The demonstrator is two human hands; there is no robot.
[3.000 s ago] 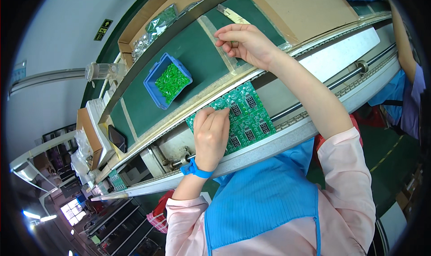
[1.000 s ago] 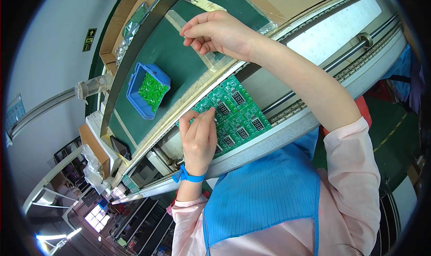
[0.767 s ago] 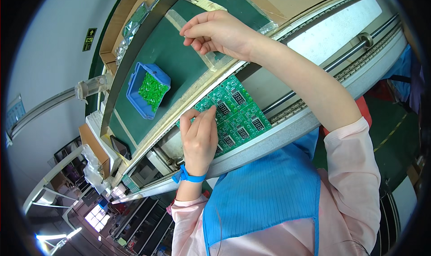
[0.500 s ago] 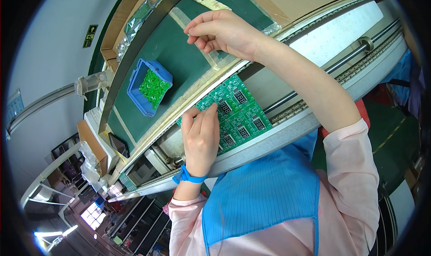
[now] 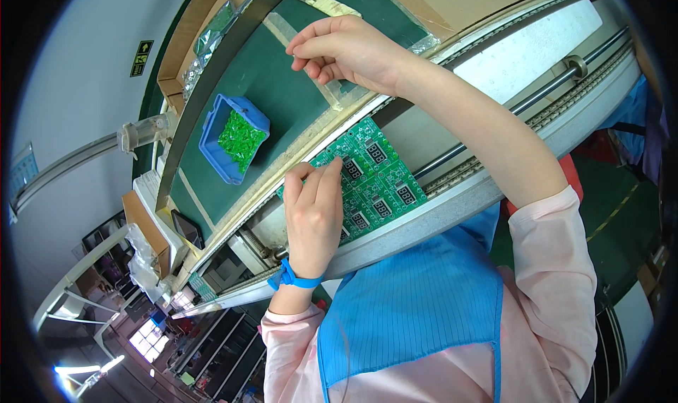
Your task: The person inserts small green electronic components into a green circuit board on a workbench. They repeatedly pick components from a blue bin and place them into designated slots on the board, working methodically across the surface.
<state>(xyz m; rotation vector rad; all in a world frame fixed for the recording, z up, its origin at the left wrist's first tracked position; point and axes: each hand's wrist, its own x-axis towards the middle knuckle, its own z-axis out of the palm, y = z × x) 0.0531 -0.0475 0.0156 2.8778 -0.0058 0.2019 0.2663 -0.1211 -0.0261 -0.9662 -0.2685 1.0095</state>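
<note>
A green circuit board panel (image 5: 378,173) with several black digit displays lies across the rails in front of me. Over its left part is my left hand (image 5: 311,216), its fingers bent and bunched with the tips down at the board. Whatever those fingertips hold, if anything, is hidden. My right hand (image 5: 349,53) hovers beyond the board, above the green mat, thumb and forefinger pinched together and the other fingers curled. Anything in that pinch is too small to name. Left of the board, a blue bin (image 5: 212,149) holds a heap of small green parts (image 5: 241,141).
A metal rod (image 5: 530,103) and a chain track (image 5: 455,180) run beside the board. Tape strips cross the green mat (image 5: 282,120). A tape-wrapped tool (image 5: 328,2) lies at its far side. Plastic bags (image 5: 212,36) sit in a cardboard tray at the far left.
My left hand has shifted very slightly left over the board. My right hand stays almost where it was, still pinched.
</note>
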